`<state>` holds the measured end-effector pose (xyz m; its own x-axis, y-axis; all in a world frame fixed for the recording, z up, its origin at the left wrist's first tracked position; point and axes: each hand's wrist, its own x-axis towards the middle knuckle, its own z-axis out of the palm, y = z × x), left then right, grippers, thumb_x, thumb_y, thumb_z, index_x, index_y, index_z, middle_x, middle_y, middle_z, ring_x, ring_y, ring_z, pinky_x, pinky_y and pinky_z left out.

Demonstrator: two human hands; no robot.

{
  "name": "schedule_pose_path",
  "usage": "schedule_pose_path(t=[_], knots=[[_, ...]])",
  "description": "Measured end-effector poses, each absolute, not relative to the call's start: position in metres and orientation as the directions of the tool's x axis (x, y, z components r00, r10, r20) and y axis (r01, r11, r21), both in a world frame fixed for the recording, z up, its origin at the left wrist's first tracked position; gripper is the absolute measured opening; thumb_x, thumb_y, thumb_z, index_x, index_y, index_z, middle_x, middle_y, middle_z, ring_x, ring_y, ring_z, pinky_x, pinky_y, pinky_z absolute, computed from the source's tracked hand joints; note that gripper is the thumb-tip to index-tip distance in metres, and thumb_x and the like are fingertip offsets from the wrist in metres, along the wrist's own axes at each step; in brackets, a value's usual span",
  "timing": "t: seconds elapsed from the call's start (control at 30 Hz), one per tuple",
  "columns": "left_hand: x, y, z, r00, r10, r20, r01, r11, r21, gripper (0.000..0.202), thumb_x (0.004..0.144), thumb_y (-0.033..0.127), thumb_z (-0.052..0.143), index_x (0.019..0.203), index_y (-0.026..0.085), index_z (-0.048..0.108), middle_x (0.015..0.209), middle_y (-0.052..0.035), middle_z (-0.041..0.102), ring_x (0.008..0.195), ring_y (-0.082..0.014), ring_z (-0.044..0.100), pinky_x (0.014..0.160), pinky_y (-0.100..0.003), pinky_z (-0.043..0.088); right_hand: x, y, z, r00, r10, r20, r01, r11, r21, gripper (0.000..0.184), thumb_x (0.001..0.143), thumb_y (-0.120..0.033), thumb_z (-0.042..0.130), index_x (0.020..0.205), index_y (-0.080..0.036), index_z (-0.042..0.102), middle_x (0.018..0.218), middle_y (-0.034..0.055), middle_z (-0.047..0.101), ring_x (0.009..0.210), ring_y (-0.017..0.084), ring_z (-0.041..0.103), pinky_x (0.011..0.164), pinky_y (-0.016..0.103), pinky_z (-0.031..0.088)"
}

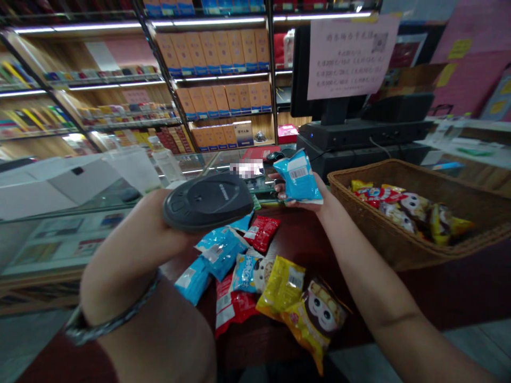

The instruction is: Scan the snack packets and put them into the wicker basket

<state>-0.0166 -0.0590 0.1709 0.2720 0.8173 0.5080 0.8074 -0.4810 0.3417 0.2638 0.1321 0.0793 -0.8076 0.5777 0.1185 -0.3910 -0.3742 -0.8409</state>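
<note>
Handheld scanner (207, 202), black and oval, is clenched in my left hand (157, 226), while my right hand (317, 205) grasps a blue snack packet (297, 178) with its barcode facing up, near the scanner. Both are held above the dark surface (275, 346). Behind them rise metal shelves (211, 80) stacked with boxes, and a glass display case (59, 239) runs along my left. To my right sits a wicker basket (379, 244) filled with snack packets. A loose heap of packets (243, 276) lies on the surface below my hands, among them a yellow packet (281, 287) and a red packet (261, 233). A metal bracelet (112, 303) circles my left wrist.
</note>
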Motion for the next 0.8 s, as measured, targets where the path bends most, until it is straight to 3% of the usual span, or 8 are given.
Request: schedule_pose_path(t=[0.13, 0.2, 0.27, 0.37, 0.47, 0.63, 0.73, 0.8], knots=[[-0.011, -0.059, 0.174, 0.259, 0.860, 0.439, 0.803, -0.444, 0.397, 0.026, 0.073, 0.034, 0.069, 0.094, 0.020, 0.075, 0.089, -0.0007, 0.079, 0.076, -0.0179, 0.068, 0.073, -0.028, 0.059, 0.268, 0.126, 0.094, -0.516, 0.854, 0.065, -0.299, -0.108, -0.948, 0.042, 0.085, -0.048, 0.043, 0.105, -0.015, 0.061, 0.085, 0.0088, 0.065, 0.069, 0.018, 0.058, 0.052, 0.025, 0.047], [-0.011, -0.060, 0.174, 0.231, 0.868, 0.439, 0.810, -0.421, 0.407, 0.028, 0.072, 0.036, 0.069, 0.094, 0.020, 0.075, 0.089, -0.0009, 0.079, 0.076, -0.0187, 0.067, 0.073, -0.030, 0.059, 0.280, 0.120, 0.105, -0.185, 0.965, 0.184, -0.159, 0.156, -0.975, 0.038, 0.084, -0.047, 0.049, 0.100, -0.016, 0.063, 0.087, 0.0090, 0.066, 0.075, 0.019, 0.060, 0.062, 0.029, 0.052], [-0.012, -0.060, 0.173, 0.218, 0.866, 0.450, 0.812, -0.417, 0.409, 0.027, 0.070, 0.037, 0.070, 0.091, 0.020, 0.075, 0.083, 0.0005, 0.077, 0.070, -0.0173, 0.064, 0.070, -0.029, 0.058, 0.300, 0.112, 0.115, 0.136, 0.914, 0.382, 0.139, 0.364, -0.921, 0.034, 0.083, -0.043, 0.053, 0.101, -0.016, 0.065, 0.096, 0.0105, 0.067, 0.088, 0.023, 0.062, 0.079, 0.036, 0.053], [-0.013, -0.061, 0.173, 0.214, 0.864, 0.455, 0.818, -0.413, 0.401, 0.020, 0.070, 0.035, 0.069, 0.081, 0.020, 0.074, 0.073, 0.0030, 0.073, 0.063, -0.0140, 0.058, 0.063, -0.025, 0.055, 0.335, 0.097, 0.123, 0.432, 0.666, 0.608, 0.671, 0.213, -0.710, 0.035, 0.084, -0.036, 0.053, 0.107, -0.015, 0.068, 0.113, 0.0177, 0.063, 0.112, 0.034, 0.054, 0.095, 0.057, 0.044], [-0.015, -0.062, 0.172, 0.220, 0.858, 0.465, 0.807, -0.428, 0.407, 0.020, 0.071, 0.035, 0.069, 0.082, 0.019, 0.074, 0.075, 0.0029, 0.073, 0.064, -0.0137, 0.058, 0.064, -0.025, 0.055, 0.357, 0.086, 0.122, 0.515, 0.500, 0.696, 0.825, -0.071, -0.560, 0.038, 0.084, -0.035, 0.056, 0.112, -0.014, 0.067, 0.129, 0.0235, 0.054, 0.128, 0.044, 0.039, 0.096, 0.073, 0.031], [-0.020, -0.064, 0.171, 0.231, 0.841, 0.489, 0.803, -0.449, 0.392, 0.018, 0.072, 0.032, 0.069, 0.084, 0.019, 0.074, 0.076, 0.0031, 0.072, 0.066, -0.0134, 0.058, 0.065, -0.024, 0.054, 0.341, 0.077, 0.124, 0.175, 0.741, 0.648, 0.891, 0.161, -0.425, 0.048, 0.079, -0.034, 0.067, 0.122, -0.016, 0.064, 0.132, 0.0192, 0.053, 0.129, 0.040, 0.042, 0.103, 0.063, 0.033], [-0.021, -0.065, 0.171, 0.233, 0.839, 0.491, 0.793, -0.457, 0.404, 0.016, 0.070, 0.030, 0.069, 0.081, 0.019, 0.074, 0.072, 0.0041, 0.069, 0.062, -0.0125, 0.055, 0.059, -0.022, 0.052, 0.301, 0.070, 0.122, -0.473, 0.846, 0.245, 0.744, 0.533, -0.403, 0.052, 0.070, -0.032, 0.077, 0.120, -0.022, 0.067, 0.126, 0.0100, 0.062, 0.116, 0.030, 0.056, 0.103, 0.044, 0.041], [-0.020, -0.065, 0.171, 0.233, 0.839, 0.491, 0.794, -0.455, 0.402, 0.016, 0.071, 0.031, 0.069, 0.081, 0.020, 0.074, 0.072, 0.0046, 0.069, 0.062, -0.0121, 0.054, 0.059, -0.022, 0.051, 0.268, 0.063, 0.112, -0.784, 0.606, -0.139, 0.596, 0.670, -0.442, 0.063, 0.061, -0.033, 0.085, 0.121, -0.026, 0.068, 0.124, 0.0052, 0.064, 0.108, 0.026, 0.061, 0.096, 0.035, 0.046]])
